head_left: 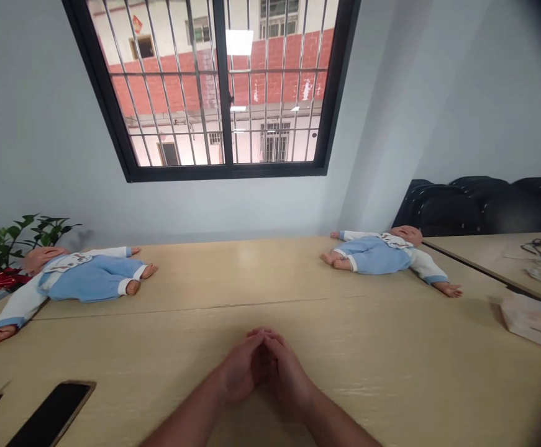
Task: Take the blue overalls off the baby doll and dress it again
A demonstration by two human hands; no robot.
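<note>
I record left hand and right hand together, exact clasp unclear; left doll and right doll lie supine, far side.

No lettering, label, brand, number or sign can be read here.

Light blue and white baby dolls, pale tan table
Both wear light-blue trousers with white ankle cuffs, white sleeves with blue cuffs, and a small print on white chests. The smartphone is black with a brownish edge; the window frame and chairs are black, the brick wall red, the plant green with red ribbon.
</note>
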